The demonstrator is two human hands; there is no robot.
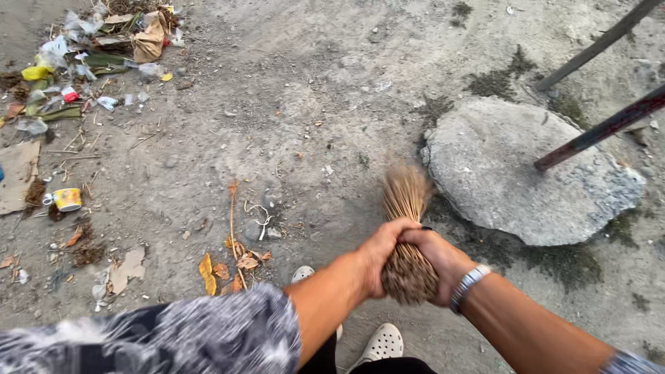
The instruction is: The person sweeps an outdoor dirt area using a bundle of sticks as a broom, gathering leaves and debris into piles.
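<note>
Head view: both hands close round the bound upper end of a stick broom (pixel 407 228). The left hand (pixel 383 251) and right hand (pixel 438 256) wrap it from opposite sides, fingers curled tight, apparently to keep the loose bundle together. Its bristle tips point away towards the dirt, just beside a flat stone slab (pixel 519 173). Dry leaves (pixel 228 266) lie near the feet; a litter pile (pixel 90 55) lies well apart, upper left.

both hands, left hand (pixel 382 251) beside right hand (pixel 436 256), wrap the stick broom (pixel 406 228) just left of the flat stone (pixel 519 170), with dry leaves (pixel 232 266) further left, a litter heap (pixel 90 48) far left behind, and two poles (pixel 603 90) on the stone's right.
</note>
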